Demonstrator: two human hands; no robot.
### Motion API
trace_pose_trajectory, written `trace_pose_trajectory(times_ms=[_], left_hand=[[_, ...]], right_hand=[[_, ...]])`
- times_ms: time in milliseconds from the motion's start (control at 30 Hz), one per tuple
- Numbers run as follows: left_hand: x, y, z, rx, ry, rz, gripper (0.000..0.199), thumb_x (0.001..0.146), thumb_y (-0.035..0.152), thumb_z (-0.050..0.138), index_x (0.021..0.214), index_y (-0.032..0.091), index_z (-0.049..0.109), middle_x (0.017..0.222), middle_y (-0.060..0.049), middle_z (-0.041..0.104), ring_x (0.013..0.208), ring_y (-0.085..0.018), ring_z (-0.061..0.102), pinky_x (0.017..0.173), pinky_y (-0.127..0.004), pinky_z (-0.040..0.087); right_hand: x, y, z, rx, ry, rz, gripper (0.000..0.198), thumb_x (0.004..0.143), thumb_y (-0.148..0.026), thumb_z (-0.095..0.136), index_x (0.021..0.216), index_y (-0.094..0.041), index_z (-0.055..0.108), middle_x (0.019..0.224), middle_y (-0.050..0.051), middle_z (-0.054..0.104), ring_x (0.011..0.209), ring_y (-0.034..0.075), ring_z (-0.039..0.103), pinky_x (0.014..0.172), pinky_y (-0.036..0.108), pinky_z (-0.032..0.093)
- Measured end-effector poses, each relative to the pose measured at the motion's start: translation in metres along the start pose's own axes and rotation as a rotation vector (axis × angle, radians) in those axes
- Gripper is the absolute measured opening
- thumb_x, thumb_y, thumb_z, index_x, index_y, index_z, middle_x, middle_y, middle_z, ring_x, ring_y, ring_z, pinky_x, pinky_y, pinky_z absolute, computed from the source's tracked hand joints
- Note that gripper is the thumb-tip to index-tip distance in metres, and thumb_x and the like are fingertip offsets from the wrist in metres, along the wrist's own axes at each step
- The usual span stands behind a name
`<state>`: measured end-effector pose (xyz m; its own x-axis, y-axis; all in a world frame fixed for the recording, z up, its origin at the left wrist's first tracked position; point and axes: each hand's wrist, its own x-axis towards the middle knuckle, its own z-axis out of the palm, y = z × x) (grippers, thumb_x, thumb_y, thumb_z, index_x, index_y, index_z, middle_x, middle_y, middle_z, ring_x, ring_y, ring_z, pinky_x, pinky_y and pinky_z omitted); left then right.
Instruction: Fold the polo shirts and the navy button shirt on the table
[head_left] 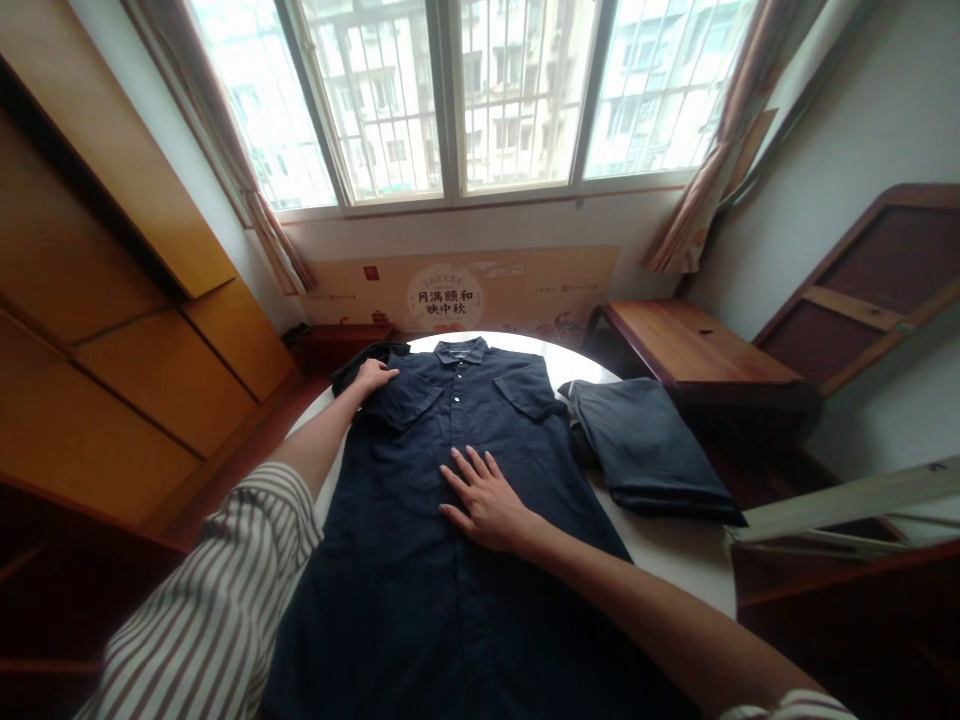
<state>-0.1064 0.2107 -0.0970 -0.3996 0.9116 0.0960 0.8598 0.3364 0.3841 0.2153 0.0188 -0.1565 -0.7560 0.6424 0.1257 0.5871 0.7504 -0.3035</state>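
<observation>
A dark navy button-up shirt [405, 590] lies front side up, its collar at the far end and its short sleeves folded inward over the chest. My left hand [375, 376] is at the shirt's left shoulder edge, with fingers and thumb closed on the cloth there; the fingertips are partly hidden. Palm down on the middle of the shirt front rests my right hand [484, 500], fingers spread, holding nothing. Just past my left hand is a bundle of black cloth [346, 372], partly covered by the shirt.
The shirt lies on a white round-edged table [694, 560]. Folded dark garments [652, 445] are stacked on its right side. Beyond stand a wooden side table [697, 345] and a leaning wooden panel [877, 290]. Wooden cabinets [135, 400] line the left, below a barred window [510, 90] ahead.
</observation>
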Motion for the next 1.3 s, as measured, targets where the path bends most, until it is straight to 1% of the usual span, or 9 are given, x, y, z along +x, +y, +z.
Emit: trace_pose_trajectory(times_ms=[267,433,567,667,767,900,1033,1167,1300], left_hand=[[0.017,-0.009,0.018,-0.055,0.071,-0.09,0.031,0.086,0.031,0.065,0.112,0.014,0.071,0.114,-0.013,0.073,0.108,-0.024,0.068,0.089,-0.027,0.051],[-0.006,0.001,0.007,-0.049,0.154,0.029,0.038,0.087,0.034,0.064,0.119,0.014,0.065,0.119,-0.015,0.067,0.114,-0.028,0.063,0.098,-0.035,0.048],[-0.083,0.0,-0.009,-0.066,0.303,0.562,0.029,0.092,0.027,0.057,0.118,0.015,0.062,0.117,-0.014,0.062,0.113,-0.026,0.059,0.101,-0.039,0.045],[-0.17,-0.017,-0.019,-0.065,0.136,0.931,0.017,0.098,0.025,0.052,0.108,0.018,0.064,0.105,-0.008,0.064,0.101,-0.021,0.061,0.094,-0.034,0.049],[-0.256,-0.048,-0.029,-0.042,-0.045,1.064,0.015,0.099,0.022,0.051,0.094,0.019,0.065,0.091,-0.005,0.064,0.085,-0.016,0.061,0.081,-0.029,0.051],[-0.339,-0.097,-0.047,-0.077,-0.179,1.059,0.015,0.095,0.03,0.059,0.106,0.02,0.066,0.1,-0.007,0.065,0.092,-0.018,0.062,0.082,-0.029,0.054],[-0.386,-0.145,-0.061,0.005,-0.121,1.015,0.047,0.084,0.043,0.073,0.125,0.023,0.063,0.12,-0.01,0.064,0.112,-0.025,0.06,0.094,-0.034,0.055],[-0.405,-0.177,-0.064,0.034,-0.046,0.987,0.033,0.092,0.023,0.064,0.124,0.024,0.064,0.117,-0.009,0.067,0.11,-0.021,0.062,0.096,-0.031,0.054],[-0.403,-0.195,-0.063,0.004,-0.003,1.042,0.043,0.092,0.005,0.045,0.129,0.02,0.061,0.109,-0.01,0.068,0.102,-0.02,0.064,0.089,-0.032,0.057]], right_hand=[[-0.002,-0.002,-0.007,0.025,-0.034,-0.018,0.078,0.096,-0.068,0.031,0.155,-0.017,0.033,0.164,0.016,0.018,0.15,0.04,0.01,0.119,0.06,0.01],[-0.002,-0.002,-0.006,0.017,-0.033,-0.012,0.076,0.097,-0.067,0.031,0.155,-0.018,0.034,0.163,0.015,0.019,0.15,0.039,0.01,0.119,0.06,0.01],[0.0,-0.002,-0.005,0.006,-0.028,-0.002,0.076,0.097,-0.068,0.031,0.154,-0.018,0.035,0.163,0.015,0.021,0.15,0.039,0.011,0.119,0.06,0.011],[0.001,-0.006,-0.007,-0.006,-0.022,0.012,0.075,0.097,-0.067,0.033,0.154,-0.019,0.035,0.163,0.014,0.02,0.15,0.039,0.013,0.119,0.06,0.012],[-0.009,-0.014,-0.015,-0.002,-0.075,0.021,0.075,0.098,-0.063,0.038,0.156,-0.017,0.03,0.164,0.015,0.015,0.15,0.039,0.01,0.119,0.06,0.013],[-0.06,-0.029,-0.034,0.085,-0.235,-0.035,0.081,0.096,-0.064,0.04,0.158,-0.015,0.022,0.164,0.017,0.009,0.151,0.036,0.006,0.12,0.058,0.011],[-0.143,-0.031,-0.042,0.141,-0.26,-0.025,0.082,0.094,-0.065,0.047,0.159,-0.024,0.018,0.164,0.011,0.012,0.151,0.031,0.011,0.121,0.056,0.013],[-0.22,-0.017,-0.033,0.053,-0.068,0.047,0.082,0.09,-0.056,0.061,0.157,-0.029,0.024,0.16,0.011,0.03,0.148,0.032,0.025,0.119,0.061,0.015],[-0.269,-0.006,-0.028,-0.068,0.156,0.036,0.081,0.085,-0.045,0.071,0.155,-0.025,0.034,0.154,0.012,0.041,0.141,0.032,0.04,0.114,0.051,0.037]])
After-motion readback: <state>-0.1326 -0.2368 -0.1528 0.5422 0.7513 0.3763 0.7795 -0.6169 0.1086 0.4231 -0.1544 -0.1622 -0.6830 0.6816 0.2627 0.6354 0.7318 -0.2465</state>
